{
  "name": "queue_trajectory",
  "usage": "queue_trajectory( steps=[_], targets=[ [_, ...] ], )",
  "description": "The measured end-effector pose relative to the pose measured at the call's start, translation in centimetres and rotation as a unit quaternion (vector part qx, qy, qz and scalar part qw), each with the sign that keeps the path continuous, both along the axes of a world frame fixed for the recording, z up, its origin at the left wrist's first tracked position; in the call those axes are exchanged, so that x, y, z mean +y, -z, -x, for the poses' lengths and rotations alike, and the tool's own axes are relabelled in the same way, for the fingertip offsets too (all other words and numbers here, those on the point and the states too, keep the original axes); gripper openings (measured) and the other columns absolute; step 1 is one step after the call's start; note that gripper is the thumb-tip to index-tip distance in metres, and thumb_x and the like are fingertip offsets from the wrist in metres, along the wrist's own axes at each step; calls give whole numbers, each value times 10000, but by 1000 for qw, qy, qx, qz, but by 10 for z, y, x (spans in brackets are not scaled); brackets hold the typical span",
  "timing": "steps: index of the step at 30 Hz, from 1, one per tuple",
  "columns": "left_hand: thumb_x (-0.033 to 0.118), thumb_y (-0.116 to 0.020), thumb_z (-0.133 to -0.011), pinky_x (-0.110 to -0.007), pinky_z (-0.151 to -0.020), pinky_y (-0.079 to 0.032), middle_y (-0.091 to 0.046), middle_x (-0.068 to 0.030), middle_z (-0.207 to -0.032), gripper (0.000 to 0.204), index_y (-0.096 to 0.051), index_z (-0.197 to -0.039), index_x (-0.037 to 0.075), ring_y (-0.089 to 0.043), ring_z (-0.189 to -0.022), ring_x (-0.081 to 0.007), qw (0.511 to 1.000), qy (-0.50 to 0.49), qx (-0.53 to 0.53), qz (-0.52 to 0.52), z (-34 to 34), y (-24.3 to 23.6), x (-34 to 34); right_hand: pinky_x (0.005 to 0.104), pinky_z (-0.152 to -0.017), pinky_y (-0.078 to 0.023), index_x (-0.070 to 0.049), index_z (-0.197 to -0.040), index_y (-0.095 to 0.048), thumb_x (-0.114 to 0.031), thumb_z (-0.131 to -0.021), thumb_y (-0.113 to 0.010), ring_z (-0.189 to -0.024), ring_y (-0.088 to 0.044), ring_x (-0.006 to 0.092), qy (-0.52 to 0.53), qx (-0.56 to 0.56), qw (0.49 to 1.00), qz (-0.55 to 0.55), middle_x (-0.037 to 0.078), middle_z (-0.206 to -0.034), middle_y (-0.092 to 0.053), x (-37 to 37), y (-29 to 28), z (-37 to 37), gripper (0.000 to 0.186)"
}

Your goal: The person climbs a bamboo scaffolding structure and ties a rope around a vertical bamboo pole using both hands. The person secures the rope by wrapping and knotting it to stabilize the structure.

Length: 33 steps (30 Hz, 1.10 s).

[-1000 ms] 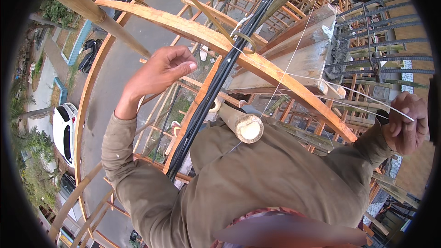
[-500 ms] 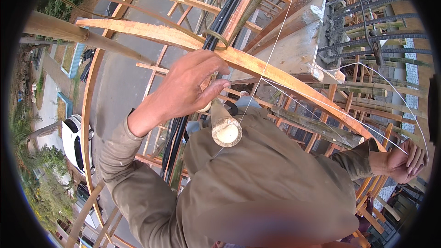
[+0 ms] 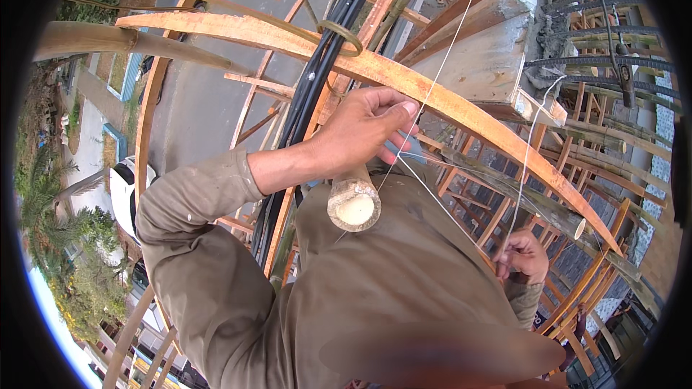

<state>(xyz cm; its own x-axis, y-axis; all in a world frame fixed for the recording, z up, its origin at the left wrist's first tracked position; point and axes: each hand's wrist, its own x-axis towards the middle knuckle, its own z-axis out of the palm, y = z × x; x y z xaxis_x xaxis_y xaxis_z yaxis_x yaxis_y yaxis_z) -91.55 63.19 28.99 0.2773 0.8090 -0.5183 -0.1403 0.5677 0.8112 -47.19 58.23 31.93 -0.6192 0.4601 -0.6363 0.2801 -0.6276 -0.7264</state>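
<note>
My left hand [image 3: 367, 128] is in the middle, thumb and fingers pinched together at a thin white string [image 3: 457, 29]. The string slants down past the fingertips to a small knot or crossing just below them. From there, another stretch of string runs down to my right hand [image 3: 522, 256], lower right, whose fingers are closed on it. A loose, curved length also rises from the right hand toward the concrete formwork [image 3: 497, 65]. Below my left hand is the round cut end of a bamboo pole [image 3: 355, 210]. A long wooden plank [image 3: 468, 115] crosses just beyond the left hand.
A bundle of black cables [image 3: 299, 112] passes left of my left hand. Steel rebar [image 3: 598, 32] sticks out at the upper right. Bamboo poles and timber scaffolding stand all around. Far below on the left are a road [image 3: 191, 86] and a white car [image 3: 124, 191].
My left hand has moved right, from beside the cables to the string. My right hand has come inward and down from the far right, bringing its string along.
</note>
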Motion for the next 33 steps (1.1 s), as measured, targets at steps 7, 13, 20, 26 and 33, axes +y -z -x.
queue_trajectory(
  steps=[7, 13, 20, 26, 33],
  targets=[
    [226, -571, -1040, -265, -724, -570, -702, -102, -1012, 319, -593, -1236, -26, -670, -838, -118, 999, -27, -10, -25, -10, 3, -5, 203, -431, -427, -10, -985, -630, -117, -943, -601, -519, -512, 89, 303, -15, 910, 284, -14, -638, -519, -79, 217, -47, 118],
    [203, -598, -1023, -254, -714, -558, -694, -74, -960, 258, -620, -1133, -29, -665, -844, -107, 998, 47, 31, 8, -7, 4, -6, 216, -419, -359, -91, -876, -589, -141, -956, -566, -507, -399, 75, 565, 94, 741, 351, -47, -589, -400, -129, 324, -69, 97],
    [256, -585, -1035, -247, -648, -543, -670, -49, -867, 280, -646, -1021, -16, -662, -757, -108, 989, 116, 34, 81, -8, -1, -5, 263, -416, -343, -121, -779, -533, -147, -960, -519, -481, -381, 107, 781, -34, 579, 230, -28, -575, -397, -164, 374, -171, 183],
    [264, -609, -1019, -260, -670, -552, -676, -61, -857, 269, -649, -1008, -2, -669, -746, -124, 993, 81, 41, 77, -8, -3, -7, 364, -565, -514, -23, -963, -671, -188, -939, -565, -667, -643, 210, 138, -472, 860, 139, 71, -754, -636, -85, 283, -89, 198],
    [278, -631, -1002, -295, -737, -574, -689, -86, -939, 276, -595, -1057, 10, -677, -877, -141, 998, -23, 38, 46, -8, 3, -12, 274, -619, -563, 23, -946, -701, -165, -896, -691, -754, -755, 189, -211, -63, 952, -214, 112, -789, -753, 55, -20, 70, 195]
  ],
)
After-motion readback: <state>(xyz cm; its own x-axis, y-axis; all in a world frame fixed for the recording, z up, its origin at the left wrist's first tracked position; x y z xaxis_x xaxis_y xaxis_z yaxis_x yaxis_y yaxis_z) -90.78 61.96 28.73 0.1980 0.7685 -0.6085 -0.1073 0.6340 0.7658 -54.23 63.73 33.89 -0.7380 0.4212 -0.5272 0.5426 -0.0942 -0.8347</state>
